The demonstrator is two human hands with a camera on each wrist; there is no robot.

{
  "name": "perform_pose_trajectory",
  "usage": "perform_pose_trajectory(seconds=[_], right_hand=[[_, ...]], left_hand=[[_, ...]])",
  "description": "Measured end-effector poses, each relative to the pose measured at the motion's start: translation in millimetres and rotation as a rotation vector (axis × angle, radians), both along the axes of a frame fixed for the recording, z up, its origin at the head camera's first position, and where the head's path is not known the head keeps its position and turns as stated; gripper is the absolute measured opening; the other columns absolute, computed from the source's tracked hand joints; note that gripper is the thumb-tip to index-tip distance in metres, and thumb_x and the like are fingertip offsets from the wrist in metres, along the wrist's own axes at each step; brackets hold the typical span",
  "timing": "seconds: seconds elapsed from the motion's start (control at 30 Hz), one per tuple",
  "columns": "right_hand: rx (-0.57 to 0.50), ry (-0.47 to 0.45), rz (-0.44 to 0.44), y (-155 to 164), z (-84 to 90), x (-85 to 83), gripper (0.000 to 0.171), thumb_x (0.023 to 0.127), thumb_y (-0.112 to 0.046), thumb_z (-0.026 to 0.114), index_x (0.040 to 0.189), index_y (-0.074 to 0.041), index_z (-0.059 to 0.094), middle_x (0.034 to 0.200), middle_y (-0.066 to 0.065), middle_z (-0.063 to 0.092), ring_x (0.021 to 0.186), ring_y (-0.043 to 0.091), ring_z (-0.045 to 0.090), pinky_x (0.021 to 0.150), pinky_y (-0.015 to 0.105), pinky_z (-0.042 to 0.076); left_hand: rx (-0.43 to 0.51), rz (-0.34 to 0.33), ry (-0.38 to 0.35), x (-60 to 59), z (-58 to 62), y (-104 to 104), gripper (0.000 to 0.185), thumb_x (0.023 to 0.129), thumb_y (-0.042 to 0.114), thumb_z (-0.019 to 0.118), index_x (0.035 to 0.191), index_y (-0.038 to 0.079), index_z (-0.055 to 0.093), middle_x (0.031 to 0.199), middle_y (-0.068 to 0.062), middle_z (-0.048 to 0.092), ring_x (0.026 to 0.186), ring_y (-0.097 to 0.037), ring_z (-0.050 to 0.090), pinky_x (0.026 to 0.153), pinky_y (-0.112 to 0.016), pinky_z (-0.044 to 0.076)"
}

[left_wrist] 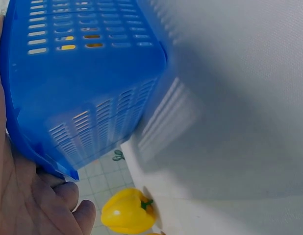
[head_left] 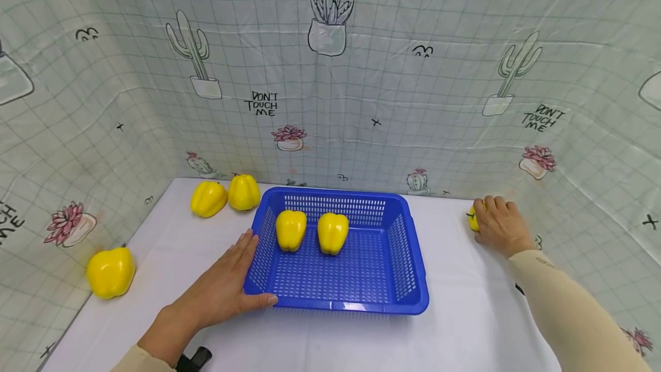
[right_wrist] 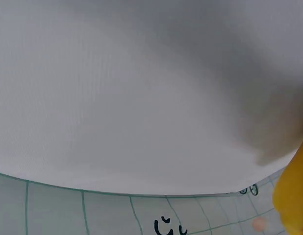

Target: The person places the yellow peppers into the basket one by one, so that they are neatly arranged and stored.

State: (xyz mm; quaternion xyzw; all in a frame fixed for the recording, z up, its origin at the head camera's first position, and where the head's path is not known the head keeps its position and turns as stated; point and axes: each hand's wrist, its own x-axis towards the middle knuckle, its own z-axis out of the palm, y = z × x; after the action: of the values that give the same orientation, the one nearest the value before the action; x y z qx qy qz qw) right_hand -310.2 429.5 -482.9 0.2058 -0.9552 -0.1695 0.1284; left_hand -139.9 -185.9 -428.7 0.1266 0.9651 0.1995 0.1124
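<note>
While the right hand (head_left: 500, 225) sits way over at the far right corner of the white surface (head_left: 465, 326), its fingers are curled over a yellow pepper (head_left: 473, 220), so only a sliver of that one peeks out on the left of the knuckles. You can see the same pepper as a yellow edge in the right wrist view (right_wrist: 294, 196), right by the surface's edge.

Over in the middle is a blue basket (head_left: 408, 289) with slotted walls. Left hand (head_left: 227, 286) lies flat against its near-left corner, fingers straight along the side wall and thumb along the front rim, just touching it, not gripping. Two yellow peppers are inside the basket toward the back, one on the left (head_left: 291, 229) and one just beside it on the right (head_left: 333, 233).

Outside the basket, a pair of peppers (head_left: 225, 195) sits touching at the back left, and a lone pepper (head_left: 111, 272) is near the left edge. Cactus-print cloth (head_left: 330, 85) wraps round the back and sides.
</note>
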Motion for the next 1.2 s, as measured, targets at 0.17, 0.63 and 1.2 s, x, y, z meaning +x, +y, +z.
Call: perform_pose_trajectory(seconds=[0.17,0.63,1.2], right_hand=[[-0.036,0.054,0.007,-11.7,-3.7,10.6,0.065,0.080,-0.031,0.083,0.118,0.008,0.047,0.103,0.030,0.054,0.096,0.049,0.055,0.080,0.061,0.051],[-0.136,0.038,-0.085,-53.6,-7.1,43.8,0.069,0.085,-0.039,0.080,0.127,0.005,0.046,0.102,0.026,0.053,0.092,0.045,0.054,0.076,0.055,0.050],[-0.369,-0.177,-0.316,-81.6,3.8,78.9,0.102,0.085,-0.043,0.079,0.146,0.017,0.025,0.108,0.041,0.045,0.071,0.042,0.058,0.074,0.061,0.059]], left_hand=[[0.005,0.004,-0.007,-0.1,0.6,0.5,0.136,0.080,0.090,0.060,0.169,0.001,0.009,0.177,-0.023,0.006,0.161,-0.046,0.016,0.126,-0.065,0.026],[0.010,0.014,-0.011,-2.0,-1.8,0.7,0.134,0.082,0.084,0.066,0.169,0.001,0.008,0.176,-0.024,0.004,0.159,-0.051,0.018,0.125,-0.067,0.026],[0.018,-0.001,-0.015,-2.5,-3.7,0.4,0.137,0.080,0.091,0.059,0.169,0.001,0.006,0.177,-0.023,0.001,0.158,-0.053,0.019,0.125,-0.068,0.027]])
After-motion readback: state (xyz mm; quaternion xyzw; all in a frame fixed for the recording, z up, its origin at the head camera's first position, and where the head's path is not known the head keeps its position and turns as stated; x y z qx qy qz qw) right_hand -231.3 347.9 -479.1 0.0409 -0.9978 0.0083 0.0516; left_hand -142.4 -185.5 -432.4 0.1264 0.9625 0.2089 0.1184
